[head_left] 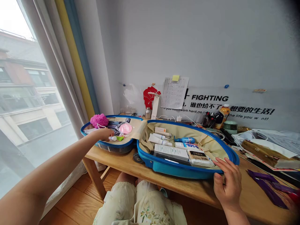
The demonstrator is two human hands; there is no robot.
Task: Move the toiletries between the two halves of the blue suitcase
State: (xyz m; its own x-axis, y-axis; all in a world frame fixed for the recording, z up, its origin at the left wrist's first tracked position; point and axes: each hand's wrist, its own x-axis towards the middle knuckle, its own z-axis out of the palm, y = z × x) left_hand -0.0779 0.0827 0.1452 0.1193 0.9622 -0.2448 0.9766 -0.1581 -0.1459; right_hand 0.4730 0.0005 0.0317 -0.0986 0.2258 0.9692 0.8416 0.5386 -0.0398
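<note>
A blue suitcase [187,175] lies spread open on the wooden table, with two beige-lined halves. My left hand [106,134] is in the left half, fingers curled downward beside a small white-capped item [113,138] and a green packet [120,138]; what it grips is hidden. Near it are a pink bath puff [99,120] and a pink round puff in clear wrap [125,127]. My right hand [228,181] rests with spread fingers at the right half's near corner. That half holds cotton swabs [199,157], a white box [171,151], a blue pump bottle [186,140] and white tubes [160,140].
Behind the suitcase stand an orange-labelled bottle [222,115], a green jar [231,126] and a small glass bottle [147,112]. Papers, cables and a brown case [260,150] crowd the right side. Purple strips [267,187] lie near my right hand. A curtained window is on the left.
</note>
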